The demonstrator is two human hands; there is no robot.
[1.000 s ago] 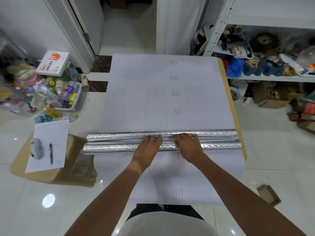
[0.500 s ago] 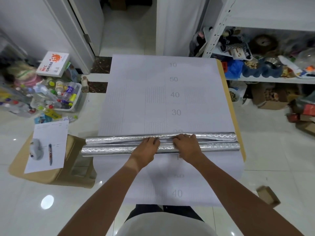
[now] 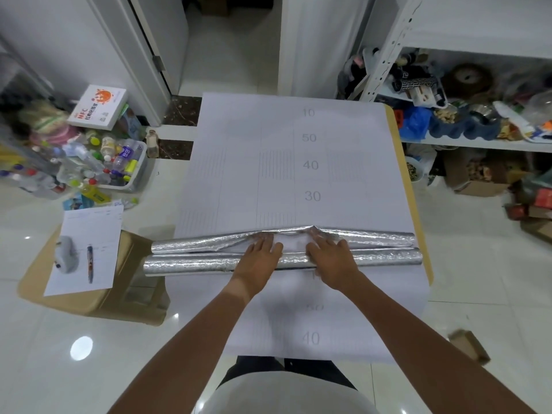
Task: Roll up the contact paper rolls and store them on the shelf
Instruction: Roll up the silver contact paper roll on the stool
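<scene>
Bright overhead light glares off the glossy floor (image 3: 81,348); wide-angle edges bend, slightly blurred.

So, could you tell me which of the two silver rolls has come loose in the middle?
The far silver roll: its foil lifts into a crumpled peak by both hands' fingertips. The near silver roll, under the palms, looks tightly wound.
</scene>
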